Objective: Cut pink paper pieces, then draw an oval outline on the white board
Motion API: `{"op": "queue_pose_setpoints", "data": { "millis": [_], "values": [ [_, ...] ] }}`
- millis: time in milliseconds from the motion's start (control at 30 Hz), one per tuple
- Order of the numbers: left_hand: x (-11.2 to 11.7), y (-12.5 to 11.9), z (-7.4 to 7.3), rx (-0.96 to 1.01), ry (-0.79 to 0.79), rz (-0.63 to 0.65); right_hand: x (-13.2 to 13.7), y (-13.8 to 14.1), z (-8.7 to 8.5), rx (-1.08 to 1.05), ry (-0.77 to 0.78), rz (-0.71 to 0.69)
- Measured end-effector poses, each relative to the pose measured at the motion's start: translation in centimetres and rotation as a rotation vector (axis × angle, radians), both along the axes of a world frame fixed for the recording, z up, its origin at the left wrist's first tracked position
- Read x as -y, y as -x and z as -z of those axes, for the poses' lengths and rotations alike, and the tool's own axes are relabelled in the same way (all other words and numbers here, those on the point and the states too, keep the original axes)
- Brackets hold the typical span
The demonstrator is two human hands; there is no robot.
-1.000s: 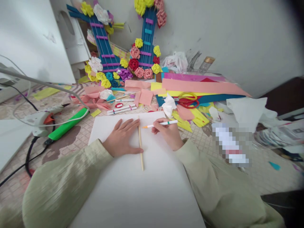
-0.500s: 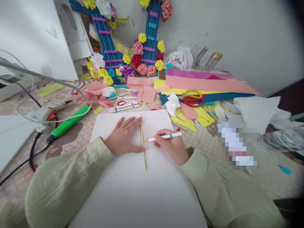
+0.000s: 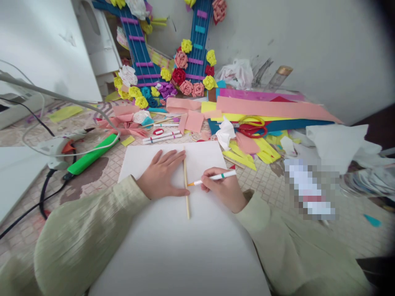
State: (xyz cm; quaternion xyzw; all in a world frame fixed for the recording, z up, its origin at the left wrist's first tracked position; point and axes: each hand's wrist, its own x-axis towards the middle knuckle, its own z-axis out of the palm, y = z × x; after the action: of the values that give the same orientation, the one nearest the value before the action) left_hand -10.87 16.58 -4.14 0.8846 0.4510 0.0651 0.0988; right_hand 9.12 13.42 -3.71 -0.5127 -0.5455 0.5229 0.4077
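A thin wooden stick (image 3: 186, 176) lies lengthwise on a large white sheet (image 3: 182, 255). My left hand (image 3: 162, 174) is spread flat on the sheet, its index fingertip and thumb tip pressing the stick from the left. In my right hand (image 3: 224, 187) is a white marker (image 3: 216, 177) with a green band and an orange tip, gripped like a pen. Its tip points left and sits against or very near the stick's right side, just above my left thumb; I cannot tell if it touches.
Capped markers (image 3: 162, 137) and pink paper scraps lie beyond the sheet. Red and yellow scissors (image 3: 251, 126) rest on coloured paper strips. A green glue gun part (image 3: 92, 155) and cables are at left. Two blue paper guitars (image 3: 138, 53) with paper flowers lean on the wall.
The view has shifted very slightly. Both hands, the stick and the marker keep nearly the same positions relative to each other.
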Motion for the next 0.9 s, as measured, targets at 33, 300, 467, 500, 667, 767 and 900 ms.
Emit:
{"op": "queue_pose_setpoints", "data": {
  "millis": [33,300,467,500,667,767,900],
  "values": [
    [0.02,0.00,0.01,0.000,0.001,0.000,0.00,-0.03,0.01,0.015,0.001,-0.007],
    [0.01,-0.04,-0.12,0.007,0.008,-0.001,-0.04,-0.06,0.11,0.000,0.014,-0.003],
    [-0.04,0.01,-0.10,0.017,0.017,0.001,-0.06,0.11,0.11,-0.059,0.008,0.044],
    [-0.05,0.01,-0.08,0.020,0.017,0.000,-0.07,0.13,0.11,-0.060,0.008,0.041],
    [-0.01,-0.03,0.01,0.021,0.014,0.000,-0.12,0.13,0.02,-0.035,0.024,0.016],
    [0.02,-0.05,-0.01,0.009,0.010,-0.005,-0.10,0.12,-0.10,-0.006,0.020,-0.015],
    [-0.02,-0.04,-0.08,0.008,0.010,-0.002,-0.22,-0.01,-0.21,-0.061,0.016,0.049]
  ]
}}
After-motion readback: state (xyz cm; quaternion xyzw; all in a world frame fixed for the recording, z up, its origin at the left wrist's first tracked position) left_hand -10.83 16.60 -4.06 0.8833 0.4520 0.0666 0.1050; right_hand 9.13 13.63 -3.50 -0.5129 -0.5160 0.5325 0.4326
